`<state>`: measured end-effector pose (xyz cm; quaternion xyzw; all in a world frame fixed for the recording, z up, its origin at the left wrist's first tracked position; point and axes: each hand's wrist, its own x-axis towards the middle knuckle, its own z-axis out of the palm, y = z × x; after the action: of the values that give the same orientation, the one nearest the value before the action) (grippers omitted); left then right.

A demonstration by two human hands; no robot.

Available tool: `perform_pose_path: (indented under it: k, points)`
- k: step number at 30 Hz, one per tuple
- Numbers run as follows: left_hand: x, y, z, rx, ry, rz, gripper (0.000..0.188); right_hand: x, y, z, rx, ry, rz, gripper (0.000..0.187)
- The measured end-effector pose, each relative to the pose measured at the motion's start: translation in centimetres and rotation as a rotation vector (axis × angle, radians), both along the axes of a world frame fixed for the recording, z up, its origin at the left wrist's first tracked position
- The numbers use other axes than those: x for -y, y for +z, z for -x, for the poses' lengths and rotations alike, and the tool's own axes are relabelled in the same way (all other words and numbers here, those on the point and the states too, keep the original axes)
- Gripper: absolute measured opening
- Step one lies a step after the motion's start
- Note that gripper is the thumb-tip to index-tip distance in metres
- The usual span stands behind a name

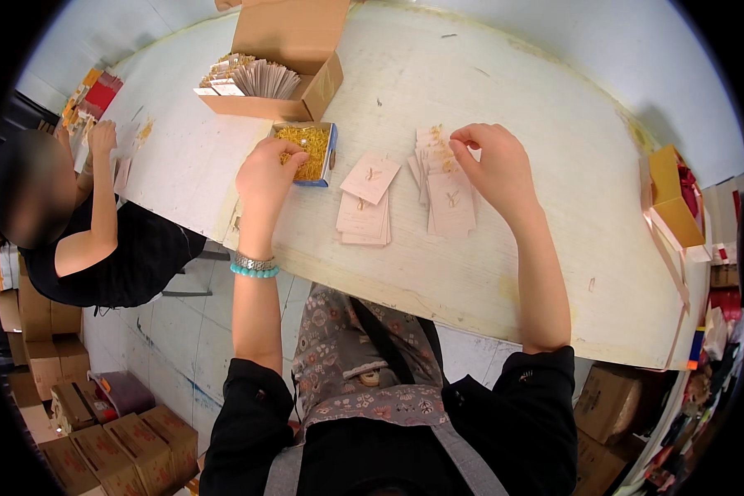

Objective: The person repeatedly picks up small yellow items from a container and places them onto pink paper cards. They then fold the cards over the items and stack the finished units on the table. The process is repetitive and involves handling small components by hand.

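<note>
My left hand [264, 175] is at a small blue-and-white box [332, 155] filled with small gold-coloured pieces [310, 140]. Its thumb and fingertips are pinched together over the pieces; whatever sits between them is too small to make out. My right hand [500, 165] hovers at the right edge of an overlapping row of pale pink cards [452, 202], several bearing small gold-coloured pieces. Its thumb and forefinger are pinched, and what they hold cannot be made out. Between my hands lies a stack of similar cards [364, 219], with one card [371, 177] turned askew on top.
An open cardboard box [260, 107] packed with upright cards stands behind the small box. A co-worker [83, 198] sits at the table's left side, both hands raised. At the right edge is a yellow box [674, 198] with dark red contents. Cartons [132, 446] stand on the floor, lower left.
</note>
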<state>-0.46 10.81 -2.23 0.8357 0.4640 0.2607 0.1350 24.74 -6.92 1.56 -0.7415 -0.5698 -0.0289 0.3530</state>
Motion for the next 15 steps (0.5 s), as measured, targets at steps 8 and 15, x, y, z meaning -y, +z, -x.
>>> perform_pose_path:
  k: [8, 15]
  points:
    - [6.2, 2.5, -0.7, 0.644, -0.168, 0.558, 0.012, -0.1, -0.2, 4.5, -0.421, 0.211, 0.072, 0.015]
    - [10.4, 1.1, -1.5, 0.693, -0.279, 0.593, 0.009, 0.2, -0.6, 7.1, -0.820, 0.344, 0.171, 0.016]
